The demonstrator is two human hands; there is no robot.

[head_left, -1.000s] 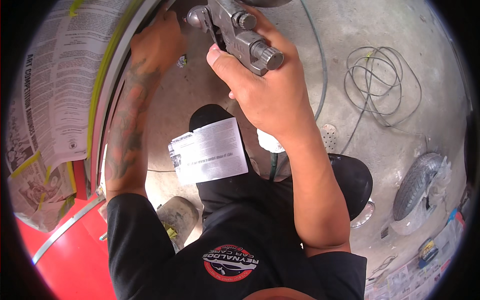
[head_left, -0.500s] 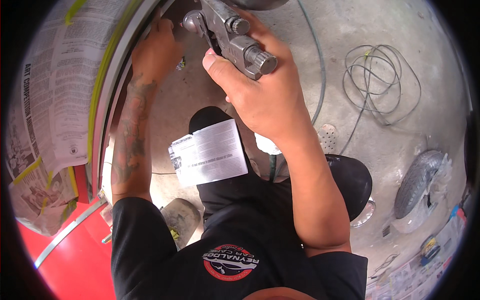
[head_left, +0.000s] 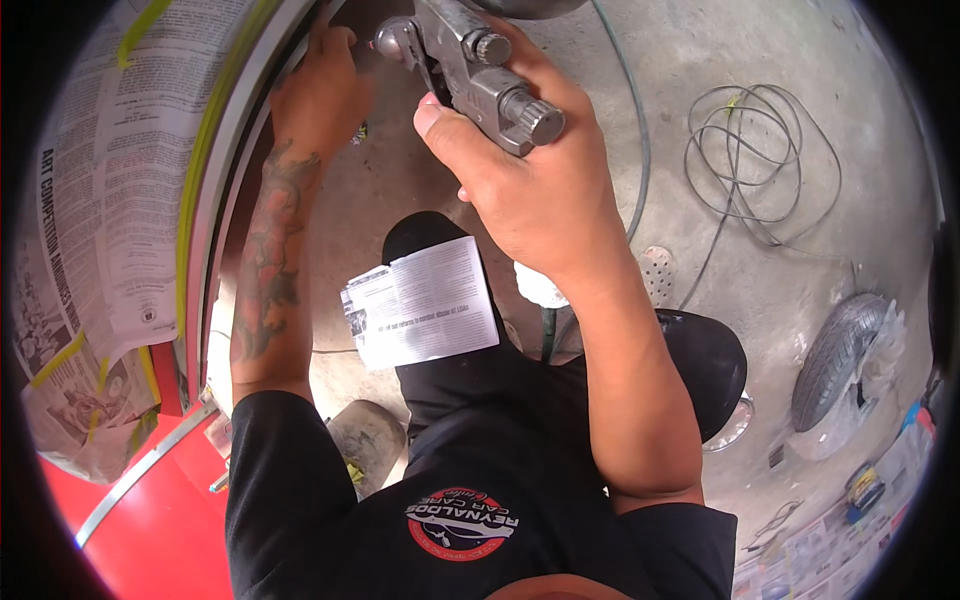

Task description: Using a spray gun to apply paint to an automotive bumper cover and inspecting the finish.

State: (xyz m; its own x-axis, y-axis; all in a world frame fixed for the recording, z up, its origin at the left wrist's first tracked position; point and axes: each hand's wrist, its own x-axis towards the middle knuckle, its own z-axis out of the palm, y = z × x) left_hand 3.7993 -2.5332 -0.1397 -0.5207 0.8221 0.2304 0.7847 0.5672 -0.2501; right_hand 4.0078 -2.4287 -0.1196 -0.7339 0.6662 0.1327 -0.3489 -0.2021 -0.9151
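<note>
My right hand [head_left: 545,190] is wrapped round a metal spray gun [head_left: 485,85], its thumb along the side below the round knobs. The gun's nose points away from me, past the upper edge of the view. My left hand [head_left: 318,88] reaches up beside the curved edge of a panel [head_left: 232,120], its fingers mostly turned away and slightly blurred. Whether it holds anything there is hidden. Newspaper [head_left: 110,190] taped with yellow-green masking tape [head_left: 197,165] covers the panel's left side. A folded sheet of newspaper [head_left: 430,305] lies over my left thigh.
A green hose [head_left: 637,110] runs down behind my right forearm. Right of it, a thin dark cable [head_left: 735,170] lies coiled on the concrete floor [head_left: 800,60]. Farther right is a tyre [head_left: 840,355] with clear plastic. At lower left shows a red painted surface [head_left: 160,530] with a metal strip [head_left: 145,475].
My right hand and the spray gun have shifted slightly right and nearer. My left hand has moved slightly right along the panel edge. Both arms otherwise keep their pose.
</note>
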